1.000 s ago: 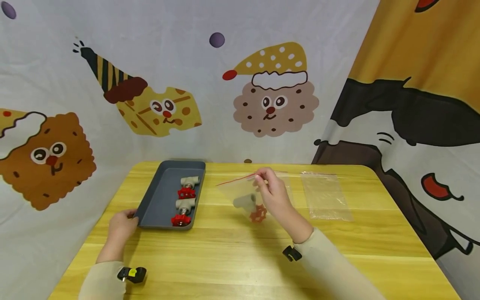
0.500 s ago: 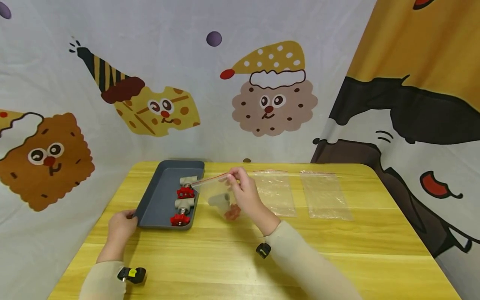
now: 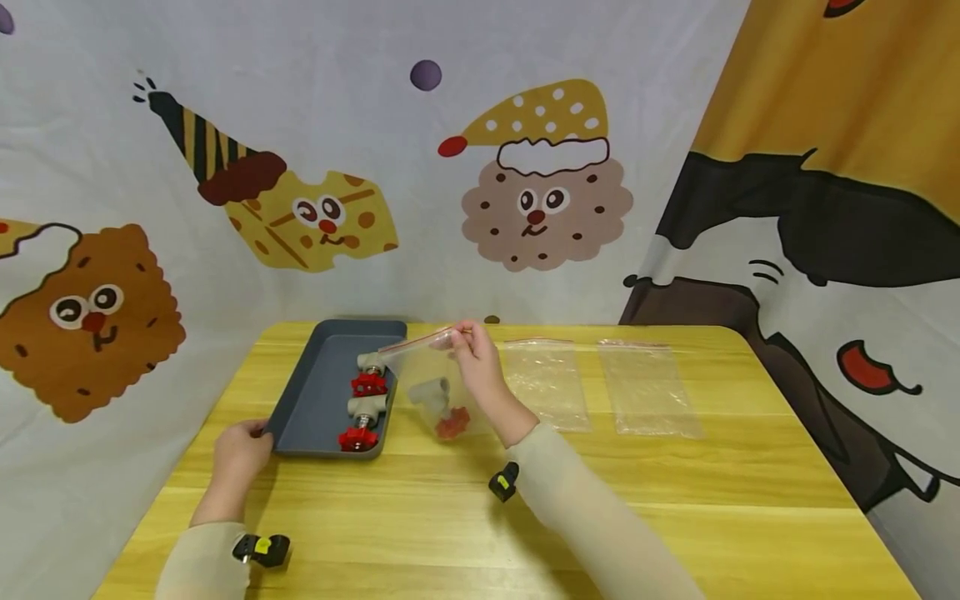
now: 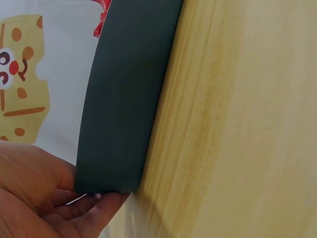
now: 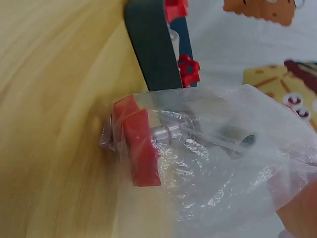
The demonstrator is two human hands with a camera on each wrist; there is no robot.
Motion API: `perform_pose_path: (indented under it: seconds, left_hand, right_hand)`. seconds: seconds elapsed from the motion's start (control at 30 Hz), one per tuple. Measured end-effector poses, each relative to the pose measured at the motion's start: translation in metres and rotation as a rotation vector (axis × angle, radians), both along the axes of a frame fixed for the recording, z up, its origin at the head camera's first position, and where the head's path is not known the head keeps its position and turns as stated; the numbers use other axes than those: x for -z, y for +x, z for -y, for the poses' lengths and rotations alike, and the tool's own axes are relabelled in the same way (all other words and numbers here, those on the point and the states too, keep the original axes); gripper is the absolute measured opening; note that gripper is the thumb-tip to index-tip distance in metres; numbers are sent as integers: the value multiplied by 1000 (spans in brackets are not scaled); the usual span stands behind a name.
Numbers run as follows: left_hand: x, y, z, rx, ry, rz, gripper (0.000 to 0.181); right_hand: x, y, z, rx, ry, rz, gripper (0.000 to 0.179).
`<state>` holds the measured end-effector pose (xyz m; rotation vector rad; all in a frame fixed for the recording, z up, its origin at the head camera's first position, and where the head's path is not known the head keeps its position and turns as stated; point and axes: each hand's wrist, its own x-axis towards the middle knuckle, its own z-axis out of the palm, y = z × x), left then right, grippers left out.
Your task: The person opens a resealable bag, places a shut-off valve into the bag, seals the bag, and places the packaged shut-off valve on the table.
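My right hand [image 3: 483, 367] pinches the red-striped top edge of a clear zip bag [image 3: 401, 367], just right of the tray. Inside the bag is a grey valve [image 3: 431, 393] with a red handwheel [image 5: 141, 146]; the right wrist view shows it through the plastic. My left hand [image 3: 242, 454] grips the near left corner of a dark grey tray [image 3: 311, 408], also seen in the left wrist view, where fingers [image 4: 106, 210] bend at the corner. Two more valves with red wheels, a far one [image 3: 369, 383] and a near one [image 3: 362, 421], lie along the tray's right side.
Two flat clear zip bags lie side by side to the right, one nearer the hand [image 3: 551, 387] and one farther right [image 3: 648, 392]. The wooden table [image 3: 420, 525] ends at a cartoon-printed cloth [image 3: 420, 283] behind.
My right hand has moved left with the bag and its valve, from mid-table to beside the tray. A flat bag it partly covered now shows. The left hand stays at the tray corner.
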<state>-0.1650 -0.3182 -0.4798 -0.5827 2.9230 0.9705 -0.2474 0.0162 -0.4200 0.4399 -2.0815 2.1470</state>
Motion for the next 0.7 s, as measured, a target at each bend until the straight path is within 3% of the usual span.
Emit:
perform_pose_path:
  seconds: [0.13, 0.27, 0.47, 0.7]
  left_hand:
    - [0, 1, 0, -4, -8, -9, 40]
    - [-2, 2, -2, -3, 2, -19, 39]
    - [-1, 2, -2, -13, 12, -19, 39]
    - [1, 2, -1, -18, 4, -26, 39]
  right_hand:
    - [10, -20, -2, 25, -105, 186, 14]
    - [15, -32, -9, 57, -168, 311, 14]
    - [22, -45, -14, 48, -208, 401, 11]
    - [33, -53, -12, 53, -221, 443, 9]
